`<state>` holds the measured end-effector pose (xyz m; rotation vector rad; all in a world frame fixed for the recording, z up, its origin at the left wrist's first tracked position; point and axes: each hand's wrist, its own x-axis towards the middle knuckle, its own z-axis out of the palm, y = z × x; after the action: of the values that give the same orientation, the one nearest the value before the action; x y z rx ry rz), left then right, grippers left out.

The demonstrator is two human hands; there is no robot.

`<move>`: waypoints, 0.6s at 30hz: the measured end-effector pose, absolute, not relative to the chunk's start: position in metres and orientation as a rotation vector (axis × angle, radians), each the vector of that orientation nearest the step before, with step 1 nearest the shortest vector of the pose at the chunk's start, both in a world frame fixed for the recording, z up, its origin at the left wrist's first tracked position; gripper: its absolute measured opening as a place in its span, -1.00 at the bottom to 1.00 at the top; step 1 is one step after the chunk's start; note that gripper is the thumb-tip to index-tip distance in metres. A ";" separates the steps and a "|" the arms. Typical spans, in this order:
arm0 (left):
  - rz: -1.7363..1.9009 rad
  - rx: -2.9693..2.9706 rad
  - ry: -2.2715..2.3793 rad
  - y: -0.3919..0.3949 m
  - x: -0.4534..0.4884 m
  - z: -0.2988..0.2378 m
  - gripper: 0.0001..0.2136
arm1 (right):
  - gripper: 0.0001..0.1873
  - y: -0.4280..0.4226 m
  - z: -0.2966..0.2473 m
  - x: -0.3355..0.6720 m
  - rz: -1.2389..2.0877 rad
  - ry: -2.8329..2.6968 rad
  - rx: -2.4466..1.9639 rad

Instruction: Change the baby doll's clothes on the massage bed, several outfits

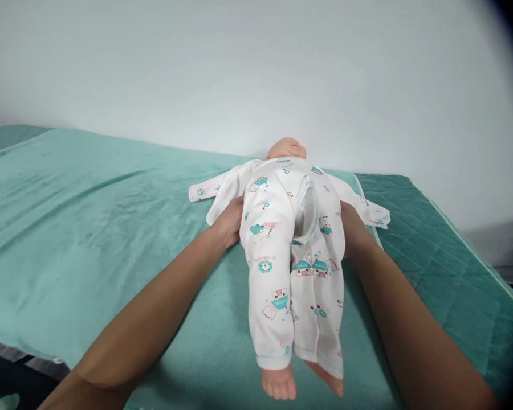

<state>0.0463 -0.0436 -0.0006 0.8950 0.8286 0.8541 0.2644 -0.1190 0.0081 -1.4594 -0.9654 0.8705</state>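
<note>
A baby doll (287, 148) lies on its back, its head towards the wall and its feet towards me. It wears a white printed top (243, 177) with the sleeves spread out, and white printed trousers (270, 250) with an open crotch. Bare doll feet (279, 384) stick out of both trouser legs. My left hand (232, 221) is against the left side of the trousers near the waist, its fingers hidden behind the cloth. On the opposite side, my right hand (351, 226) reaches in at the hip, and the trousers cover its fingers too.
A light green blanket (89, 228) with some creases covers most of the bed. To the right shows a darker quilted mattress cover (444, 273) with a pale edge. A plain white wall (196, 74) rises directly behind the bed.
</note>
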 end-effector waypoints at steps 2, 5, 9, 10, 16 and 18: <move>0.856 0.940 0.838 -0.045 0.045 0.001 -0.82 | -0.85 -0.119 0.011 0.264 0.863 -0.999 -1.504; 0.855 0.956 0.851 -0.043 0.043 0.000 -0.90 | -0.88 -0.119 0.012 0.265 0.919 -0.980 -1.516; 0.896 0.897 0.854 -0.037 0.044 -0.004 -0.98 | -0.81 -0.117 0.006 0.265 1.009 -0.907 -1.425; 0.889 0.878 0.840 -0.036 0.044 -0.005 -0.98 | -0.79 -0.116 0.005 0.264 1.025 -0.906 -1.400; 0.781 0.711 0.807 -0.031 0.047 -0.004 -0.87 | -0.72 -0.114 0.000 0.263 1.118 -0.888 -1.265; 0.762 0.696 0.799 -0.031 0.047 -0.003 -0.83 | -0.74 -0.113 -0.002 0.264 1.056 -0.936 -1.295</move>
<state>0.0474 -0.0315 -0.0026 0.6959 0.7995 0.7621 0.2635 -0.1133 -0.0015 -1.2955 -0.9359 1.0557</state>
